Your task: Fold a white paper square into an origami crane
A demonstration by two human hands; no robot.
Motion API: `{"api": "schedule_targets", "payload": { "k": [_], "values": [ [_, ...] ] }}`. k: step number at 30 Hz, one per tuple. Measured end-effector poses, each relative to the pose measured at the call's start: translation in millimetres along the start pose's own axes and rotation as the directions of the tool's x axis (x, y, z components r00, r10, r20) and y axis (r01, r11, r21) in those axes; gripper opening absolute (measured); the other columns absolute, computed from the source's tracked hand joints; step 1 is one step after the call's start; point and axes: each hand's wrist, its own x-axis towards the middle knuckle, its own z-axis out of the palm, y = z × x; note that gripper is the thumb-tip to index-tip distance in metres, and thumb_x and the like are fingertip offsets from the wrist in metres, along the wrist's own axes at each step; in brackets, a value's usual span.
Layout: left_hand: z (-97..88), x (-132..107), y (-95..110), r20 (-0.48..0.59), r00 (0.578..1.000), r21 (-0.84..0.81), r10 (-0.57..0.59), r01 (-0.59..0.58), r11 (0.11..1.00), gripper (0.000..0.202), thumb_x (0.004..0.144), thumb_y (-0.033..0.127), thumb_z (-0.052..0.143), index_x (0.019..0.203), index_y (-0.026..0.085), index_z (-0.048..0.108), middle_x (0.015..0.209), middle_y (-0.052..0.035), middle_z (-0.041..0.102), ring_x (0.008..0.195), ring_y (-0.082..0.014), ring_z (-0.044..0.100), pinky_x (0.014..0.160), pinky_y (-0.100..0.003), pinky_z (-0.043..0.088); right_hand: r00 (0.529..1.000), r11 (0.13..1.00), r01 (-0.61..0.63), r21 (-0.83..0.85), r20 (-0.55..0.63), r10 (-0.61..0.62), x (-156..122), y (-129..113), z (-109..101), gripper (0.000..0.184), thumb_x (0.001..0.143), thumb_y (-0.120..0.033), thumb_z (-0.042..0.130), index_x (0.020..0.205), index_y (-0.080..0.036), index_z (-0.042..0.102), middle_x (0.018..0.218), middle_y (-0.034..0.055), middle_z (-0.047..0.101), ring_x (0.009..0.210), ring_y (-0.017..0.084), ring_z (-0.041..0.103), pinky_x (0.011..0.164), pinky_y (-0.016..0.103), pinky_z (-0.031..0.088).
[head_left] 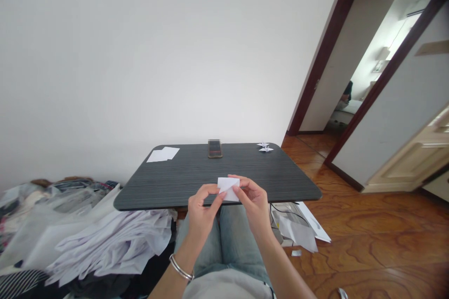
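A small folded piece of white paper is held up over the front edge of the dark table. My left hand pinches its left side between thumb and fingers. On the right side, my right hand grips it with the thumb in front and the fingers behind. A diagonal fold line shows across the paper's face. Two white origami cranes stand at the table's back right corner. Flat white sheets of paper lie overlapping at the back left.
A phone rests at the table's back middle, near the white wall. Heaped clothes lie to the left, below table height. Papers and a dark cable are on the floor at the right. A doorway stands beyond.
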Motion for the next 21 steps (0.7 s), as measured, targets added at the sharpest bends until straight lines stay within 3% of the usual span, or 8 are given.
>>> {"api": "schedule_targets", "payload": {
  "k": [4,8,11,15,17,21],
  "values": [
    [3.0,-0.2,-2.5,-0.01,0.988,-0.149,-0.153,0.15,0.977,0.016,0.068,0.028,0.069,0.066,0.015,0.06,0.062,-0.0005,0.061,0.06,-0.0128,0.054,0.059,-0.023,0.043,1.0,1.0,-0.022,-0.001,0.011,0.022,-1.6,1.2,1.1,0.014,0.075,-0.031,0.064,0.074,-0.018,0.059,0.073,0.0027,0.062,0.068,0.016,0.056,0.064,0.027,0.044],
    [8.6,-0.6,0.7,0.016,0.963,-0.356,-0.268,0.256,0.899,0.021,0.065,0.027,0.071,0.065,0.015,0.055,0.059,0.0026,0.058,0.054,-0.0087,0.051,0.052,-0.018,0.04,0.999,0.998,-0.02,0.055,-0.044,0.023,-2.4,0.6,3.5,0.019,0.071,-0.027,0.069,0.08,-0.02,0.054,0.067,-0.0023,0.057,0.062,0.013,0.054,0.059,0.023,0.042],
    [10.5,-1.1,4.7,0.038,0.953,-0.425,-0.302,0.289,0.858,0.024,0.065,0.025,0.072,0.079,0.016,0.054,0.06,0.0032,0.061,0.055,-0.0086,0.053,0.055,-0.018,0.041,0.998,0.996,-0.054,0.077,-0.027,0.056,-2.2,-0.2,5.0,0.021,0.072,-0.029,0.067,0.086,-0.02,0.055,0.063,-0.0034,0.056,0.056,0.011,0.051,0.055,0.022,0.039],
    [10.0,-1.2,8.5,0.059,0.938,-0.425,-0.342,0.333,0.841,0.047,0.064,0.026,0.072,0.105,0.017,0.051,0.053,0.0063,0.058,0.051,-0.0088,0.052,0.056,-0.019,0.041,0.996,0.996,-0.084,0.032,-0.004,0.084,-1.0,0.3,5.1,0.022,0.074,-0.036,0.064,0.068,-0.017,0.056,0.059,-0.0017,0.055,0.052,0.011,0.047,0.051,0.023,0.036],
    [9.4,-0.8,9.1,0.091,0.933,-0.405,-0.348,0.354,0.843,0.044,0.064,0.028,0.072,0.102,0.016,0.055,0.055,0.0048,0.058,0.053,-0.0095,0.052,0.056,-0.02,0.041,0.996,0.997,-0.082,0.009,-0.026,0.082,-0.1,1.5,4.1,0.026,0.073,-0.038,0.064,0.063,-0.017,0.054,0.055,-0.0026,0.052,0.05,0.01,0.044,0.049,0.022,0.033],
    [8.7,0.5,7.9,0.171,0.924,-0.343,-0.342,0.381,0.859,0.025,0.067,0.035,0.068,0.073,0.013,0.059,0.057,0.0015,0.057,0.053,-0.0098,0.049,0.051,-0.02,0.037,0.997,0.997,-0.08,-0.007,-0.023,0.08,1.3,3.8,1.5,0.029,0.072,-0.039,0.064,0.06,-0.017,0.05,0.052,-0.0043,0.046,0.047,0.009,0.039,0.046,0.021,0.03]
  ]
}}
